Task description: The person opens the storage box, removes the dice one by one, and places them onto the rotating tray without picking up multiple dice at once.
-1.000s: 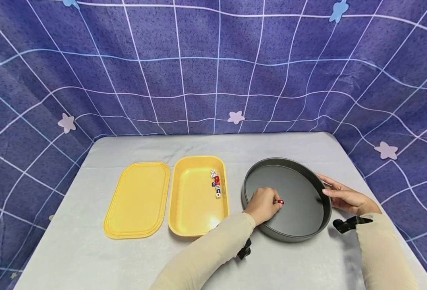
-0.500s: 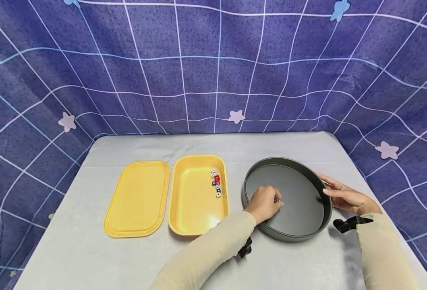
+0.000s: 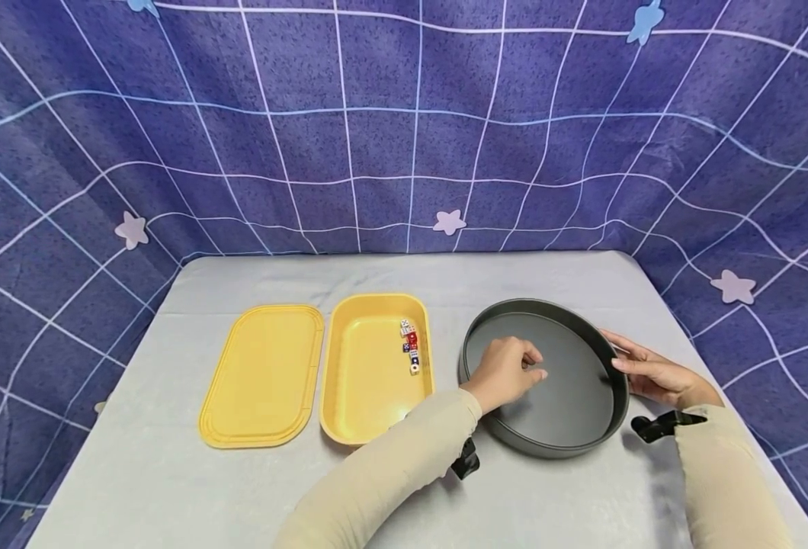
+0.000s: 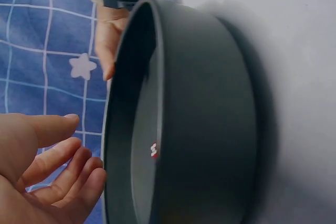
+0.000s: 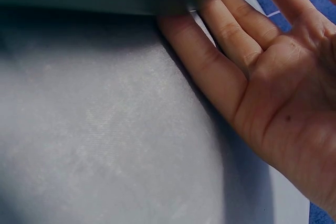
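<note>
My left hand (image 3: 509, 372) hovers over the inside of a round dark grey cake pan (image 3: 575, 385). Thumb and fingers are parted, with nothing between them. In the left wrist view, a small red-and-white die (image 4: 154, 149) lies on the pan's floor, beyond the left hand (image 4: 52, 169); the head view has it hidden behind the hand. On the pan's right side, my right hand (image 3: 658, 379) touches the outer wall with fairly straight fingers, its thumb near the rim. The right wrist view shows those fingers (image 5: 202, 59) reaching up to the pan's wall.
Left of the pan stands a yellow plastic container (image 3: 366, 381) with several red, white and blue dice (image 3: 412, 343) along its right side. A flat yellow lid (image 3: 260, 377) lies farther left. A star-patterned blue cloth (image 3: 404, 137) rises behind the grey-white table (image 3: 404, 274).
My left hand held a red die at its fingertips over the pan; its fingers have since parted and let the die go, and the hand has lifted slightly. The right hand stays put.
</note>
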A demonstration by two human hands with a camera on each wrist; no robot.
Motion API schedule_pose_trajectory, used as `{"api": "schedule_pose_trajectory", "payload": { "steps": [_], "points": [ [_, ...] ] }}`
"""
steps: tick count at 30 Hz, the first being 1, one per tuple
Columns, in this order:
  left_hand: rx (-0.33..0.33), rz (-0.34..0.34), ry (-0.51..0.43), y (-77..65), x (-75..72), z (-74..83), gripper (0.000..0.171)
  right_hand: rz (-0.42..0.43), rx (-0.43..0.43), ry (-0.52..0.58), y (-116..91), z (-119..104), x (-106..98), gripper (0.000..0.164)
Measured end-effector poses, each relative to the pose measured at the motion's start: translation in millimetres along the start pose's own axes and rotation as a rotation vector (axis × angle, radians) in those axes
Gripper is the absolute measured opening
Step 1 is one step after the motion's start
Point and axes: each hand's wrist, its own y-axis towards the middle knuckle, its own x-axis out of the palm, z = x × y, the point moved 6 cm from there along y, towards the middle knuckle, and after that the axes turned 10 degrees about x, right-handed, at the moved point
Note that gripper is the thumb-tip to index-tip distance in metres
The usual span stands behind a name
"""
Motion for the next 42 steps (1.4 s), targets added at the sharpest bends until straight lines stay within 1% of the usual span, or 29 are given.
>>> {"api": "schedule_pose_trajectory", "payload": {
  "steps": [4,8,12,17,22,29,32,38,42],
  "points": [
    [0.006,0.023,-0.038,-2.7,-10.8,-0.1,0.020,-0.012,-0.001,0.008,-0.2,-0.4,0.5,0.059],
    [0.008,0.047,-0.063,-5.5,-23.1,-1.0,0.021,-0.004,0.002,0.001,-0.1,0.4,-0.9,0.058],
    [0.000,0.066,-0.069,-8.1,-36.1,-6.0,0.022,0.003,-0.001,-0.005,-0.2,0.6,-2.1,0.058],
    [-0.029,0.098,-0.098,-12.8,-52.5,-15.6,0.021,0.006,-0.008,-0.001,-0.8,0.8,-2.6,0.058],
    [-0.051,0.142,-0.128,-21.6,-68.8,-27.1,0.020,0.026,0.001,-0.014,-0.4,2.1,-4.0,0.058],
    [-0.061,0.200,-0.192,-36.6,-90.8,-45.2,0.020,0.022,0.007,0.006,0.6,3.1,-3.2,0.059],
    [-0.075,0.223,-0.200,-43.1,-98.8,-54.8,0.019,0.030,0.014,0.005,0.7,3.8,-2.5,0.060],
    [-0.142,0.274,-0.200,-57.7,-111.2,-76.4,0.018,0.065,0.021,-0.018,-0.2,4.0,-2.5,0.059],
    [-0.170,0.314,-0.202,-67.5,-117.3,-90.0,0.017,0.074,0.022,-0.021,-0.4,3.9,-2.7,0.059]
  ]
}}
